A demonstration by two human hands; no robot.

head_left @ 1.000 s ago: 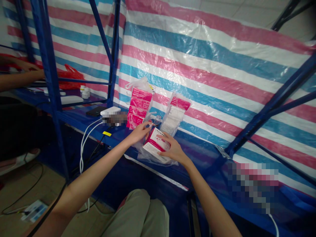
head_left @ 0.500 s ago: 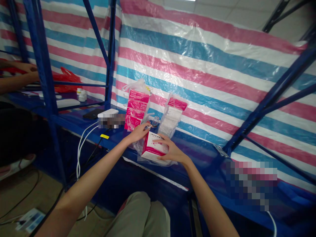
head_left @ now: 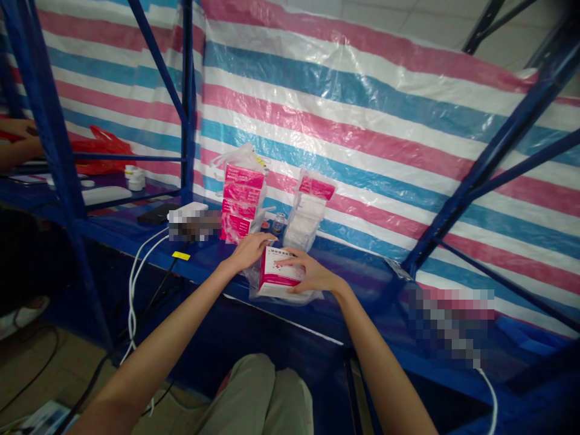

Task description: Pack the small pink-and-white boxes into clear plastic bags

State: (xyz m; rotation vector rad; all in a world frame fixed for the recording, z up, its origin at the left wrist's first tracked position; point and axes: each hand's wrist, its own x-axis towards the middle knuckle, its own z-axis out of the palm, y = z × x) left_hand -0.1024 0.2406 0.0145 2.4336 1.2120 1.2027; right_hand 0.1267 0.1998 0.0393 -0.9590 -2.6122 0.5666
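A small white and magenta box [head_left: 277, 279] with printed text sits at the front of the blue shelf. My right hand [head_left: 316, 273] grips it from the right, fingers spread over its face and thumb at the lower edge. At the box's upper left corner is my left hand [head_left: 252, 249], fingers pressed together; what they hold, if anything, is too small to name. Clear plastic [head_left: 317, 298] lies under and around the box. Behind my hands stand a bag of stacked magenta boxes [head_left: 243, 192], a small glass vial [head_left: 278, 223] and a clear bag of white packets [head_left: 306, 216].
White cables [head_left: 133, 284] hang over the shelf [head_left: 362, 284] edge at left, near a white device [head_left: 188, 211]. Blue posts [head_left: 186, 121] frame the bay before a striped plastic sheet [head_left: 344, 121]. Another person's hand [head_left: 20, 130] shows far left, near a red bag [head_left: 104, 142].
The view has shifted slightly, so the shelf things sit further left. My left hand has moved down a little against the box's corner. My right hand keeps its hold.
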